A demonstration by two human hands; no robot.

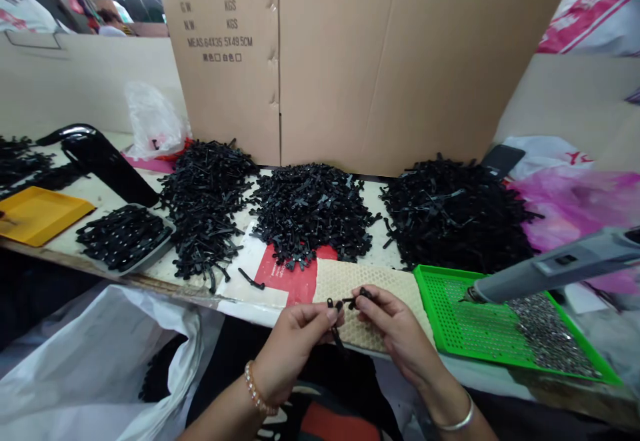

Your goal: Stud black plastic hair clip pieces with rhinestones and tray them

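My left hand (295,347) and my right hand (395,331) meet over the table's near edge, both pinched on small black plastic parts (345,305) held between the fingertips. One thin black piece hangs down from my left fingers. Under my hands lies a cream honeycomb mat (345,281). Behind it sit three heaps of black plastic pieces: left heap (207,201), middle heap (310,211), right heap (453,211).
A green perforated tray (460,321) with small metal screws (545,334) sits at the right, a grey electric screwdriver (555,267) resting over it. A yellow tray (35,214), a grey tray of black parts (123,234), cardboard boxes (350,54) and a white plastic bag (95,361) surround the spot.
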